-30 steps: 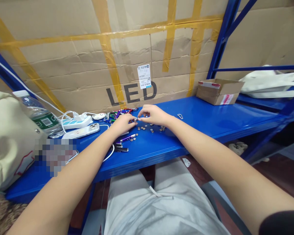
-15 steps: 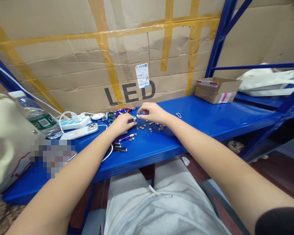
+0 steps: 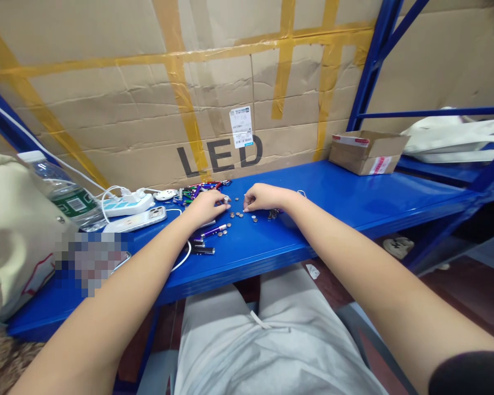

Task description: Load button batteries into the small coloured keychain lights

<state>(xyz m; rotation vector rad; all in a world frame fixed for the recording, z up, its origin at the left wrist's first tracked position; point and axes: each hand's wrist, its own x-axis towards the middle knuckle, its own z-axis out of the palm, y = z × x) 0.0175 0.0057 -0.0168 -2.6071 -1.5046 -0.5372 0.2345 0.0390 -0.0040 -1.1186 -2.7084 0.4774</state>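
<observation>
My left hand (image 3: 208,208) is closed around a small metal tube (image 3: 226,198), probably a mini flashlight; only its silvery end shows past the fingers. To its right, my right hand (image 3: 264,197) reaches down to the blue shelf top with thumb and fingers pinched together. Whatever lies between those fingertips is too small to make out. Around them are scattered several button cells (image 3: 239,214), with a denser cluster (image 3: 273,214) partly under my right hand. A purple mini flashlight (image 3: 213,231) and black ones (image 3: 203,250) lie nearer me. Behind my left hand is a pile of coloured mini flashlights (image 3: 197,190).
On the left are a cloth bag (image 3: 20,230), a water bottle (image 3: 72,192), a white power strip (image 3: 129,205) and a phone (image 3: 135,220) with a cable. An open carton (image 3: 366,152) stands at the right. A large cardboard box (image 3: 148,109) walls off the back.
My right hand has moved away from the left hand, rightward and down to the button cells on the shelf. My left hand keeps its hold in nearly the same place.
</observation>
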